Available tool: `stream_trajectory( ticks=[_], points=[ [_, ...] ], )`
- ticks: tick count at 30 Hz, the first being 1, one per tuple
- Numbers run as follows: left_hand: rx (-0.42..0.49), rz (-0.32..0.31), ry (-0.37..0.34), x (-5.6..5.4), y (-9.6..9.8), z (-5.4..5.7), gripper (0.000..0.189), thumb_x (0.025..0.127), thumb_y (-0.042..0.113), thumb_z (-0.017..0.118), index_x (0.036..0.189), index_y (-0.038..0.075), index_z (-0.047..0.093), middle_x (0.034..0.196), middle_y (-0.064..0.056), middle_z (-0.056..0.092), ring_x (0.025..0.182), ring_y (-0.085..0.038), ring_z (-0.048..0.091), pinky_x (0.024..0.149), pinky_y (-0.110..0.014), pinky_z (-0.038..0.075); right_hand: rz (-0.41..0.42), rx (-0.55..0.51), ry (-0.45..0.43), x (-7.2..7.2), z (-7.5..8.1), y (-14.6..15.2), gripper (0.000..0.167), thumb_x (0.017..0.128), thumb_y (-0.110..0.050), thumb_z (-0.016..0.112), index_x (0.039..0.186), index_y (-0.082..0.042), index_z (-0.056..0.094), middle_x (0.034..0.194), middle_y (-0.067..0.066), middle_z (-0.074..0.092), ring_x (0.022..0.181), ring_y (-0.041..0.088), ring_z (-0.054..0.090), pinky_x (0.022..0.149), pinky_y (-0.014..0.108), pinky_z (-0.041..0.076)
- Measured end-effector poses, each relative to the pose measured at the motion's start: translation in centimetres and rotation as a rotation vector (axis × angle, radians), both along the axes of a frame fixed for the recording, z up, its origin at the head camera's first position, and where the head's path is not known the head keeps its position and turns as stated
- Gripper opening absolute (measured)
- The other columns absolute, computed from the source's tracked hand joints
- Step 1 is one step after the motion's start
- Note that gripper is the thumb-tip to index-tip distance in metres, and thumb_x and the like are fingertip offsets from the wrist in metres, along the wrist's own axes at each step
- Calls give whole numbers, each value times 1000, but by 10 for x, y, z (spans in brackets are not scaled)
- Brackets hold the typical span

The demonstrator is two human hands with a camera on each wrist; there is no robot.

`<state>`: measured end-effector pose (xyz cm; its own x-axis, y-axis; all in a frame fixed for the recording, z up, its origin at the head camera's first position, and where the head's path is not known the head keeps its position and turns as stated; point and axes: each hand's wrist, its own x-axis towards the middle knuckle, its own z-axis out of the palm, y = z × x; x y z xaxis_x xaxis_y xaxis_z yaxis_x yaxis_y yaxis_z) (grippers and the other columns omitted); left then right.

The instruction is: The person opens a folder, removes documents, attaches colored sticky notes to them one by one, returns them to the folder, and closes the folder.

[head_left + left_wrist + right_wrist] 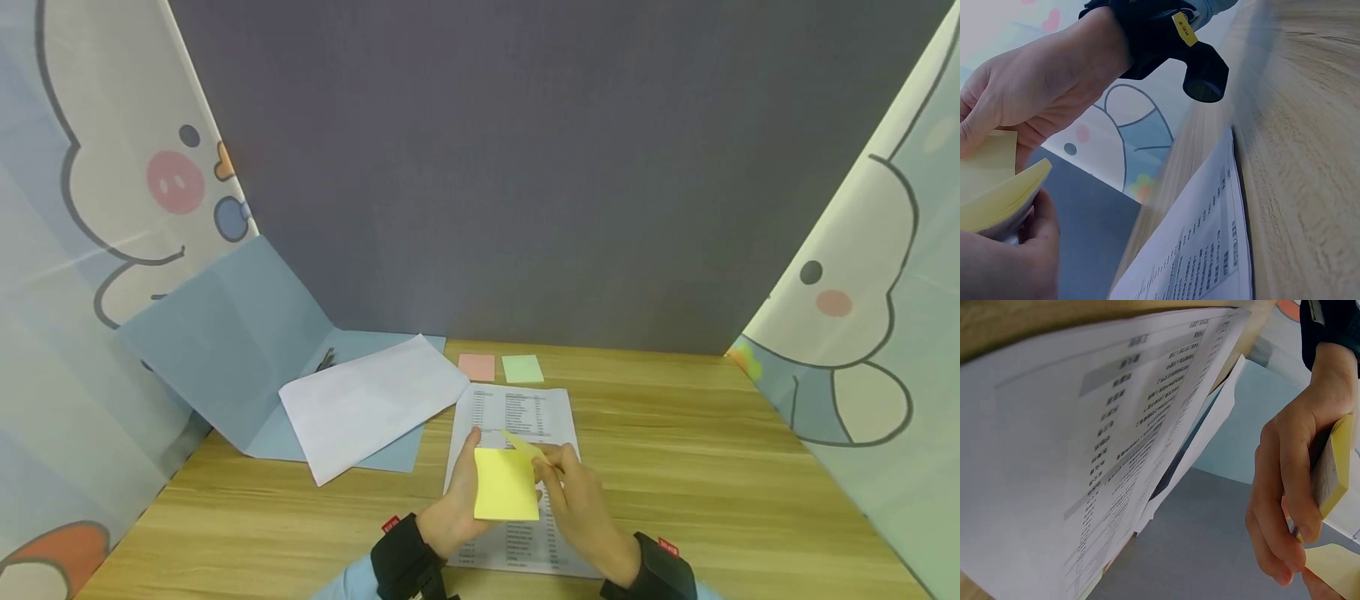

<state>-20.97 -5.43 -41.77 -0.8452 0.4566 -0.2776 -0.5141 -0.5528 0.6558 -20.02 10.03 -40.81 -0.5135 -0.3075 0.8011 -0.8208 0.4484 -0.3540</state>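
My left hand holds a yellow sticky note pad above a printed sheet. In the right wrist view, its fingers curl round the back of the pad. A single yellow sticky note is pinched between my right thumb and fingers, lifted beside the pad's upper right corner. From the left wrist view, my right hand grips this note apart from the pad's top. Rows of small text cover the sheet, which lies flat under both hands.
A pink sticky note and a green one lie beyond the printed sheet. To the left, a blue folder stands opened, with white paper across it and a dark pen-like item partly showing. A grey panel bounds the wooden table.
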Motion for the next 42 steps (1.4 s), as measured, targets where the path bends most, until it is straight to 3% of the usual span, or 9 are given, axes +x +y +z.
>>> stream_trajectory(
  ticks=[8, 14, 20, 26, 29, 32, 34, 38, 42],
  points=[
    [29, -20, 9, 2, 0, -2, 90, 84, 74, 19, 140, 3, 21, 117, -7, 51, 110, -21, 52, 92, -39, 43, 3, -11, 51, -1, 0, 3, 11, 85, 4, 56, 83, 1, 46, 70, 1, 62, 80, 27, 67, 76, 22, 53],
    [118, -49, -18, 5, -4, -1, 84, 84, 73, 20, 135, 7, 28, 111, -6, 58, 104, -18, 55, 90, -34, 44, 16, -22, 106, -1, 7, 2, 16, 93, -10, 47, 85, 3, 47, 86, 12, 67, 82, 27, 67, 79, 18, 50],
    [157, -63, -24, 3, -7, 0, 93, 85, 72, 19, 143, 0, 14, 126, -9, 48, 113, -20, 49, 99, -39, 37, 11, -7, 112, -1, 9, 4, 17, 94, -12, 46, 85, 2, 46, 95, 16, 68, 85, 27, 67, 75, 23, 53],
    [134, -47, -124, -3, -12, 5, 68, 93, 40, 25, 140, -6, 8, 135, -17, 28, 118, -27, 36, 103, -54, 26, -18, -21, 38, 4, 9, 7, 10, 89, -5, 52, 84, 1, 46, 99, 13, 67, 83, 26, 66, 65, 22, 54],
    [190, -68, -114, -8, -13, 8, 63, 85, 13, 24, 140, -6, -1, 143, -25, 12, 128, -35, 21, 104, -64, 15, -27, -22, 41, 4, 9, 11, 10, 89, -5, 53, 84, 1, 46, 99, 13, 67, 82, 26, 66, 66, 16, 52],
    [205, -114, -74, -23, -12, 9, 69, 77, -3, 21, 141, -6, -4, 146, -29, 2, 135, -41, 8, 106, -61, 12, -31, -19, 49, 4, 8, 16, 10, 89, -6, 53, 85, 2, 47, 99, 14, 67, 83, 27, 66, 66, 13, 51],
    [130, -129, -35, -40, -8, 8, 67, 77, -9, 21, 141, -7, 0, 145, -32, 8, 136, -43, 11, 107, -56, 19, -42, -19, 47, 4, 9, 20, 10, 87, -4, 54, 85, 2, 47, 99, 14, 67, 83, 27, 66, 66, 12, 50],
    [-148, -124, 84, -88, 7, 5, 52, 84, -13, 31, 135, -12, 19, 129, -28, 35, 124, -37, 38, 102, -46, 35, -72, -26, 64, 4, 11, 28, 10, 85, -3, 55, 85, 2, 47, 97, 14, 67, 82, 25, 66, 65, 11, 50],
    [-425, -63, 171, -136, 24, -1, 34, 87, -11, 42, 120, -14, 39, 111, -20, 49, 104, -30, 53, 96, -41, 43, -81, -14, 94, 5, 14, 35, 12, 89, -7, 53, 84, 3, 48, 95, 15, 67, 78, 26, 67, 63, 13, 51]
  ],
)
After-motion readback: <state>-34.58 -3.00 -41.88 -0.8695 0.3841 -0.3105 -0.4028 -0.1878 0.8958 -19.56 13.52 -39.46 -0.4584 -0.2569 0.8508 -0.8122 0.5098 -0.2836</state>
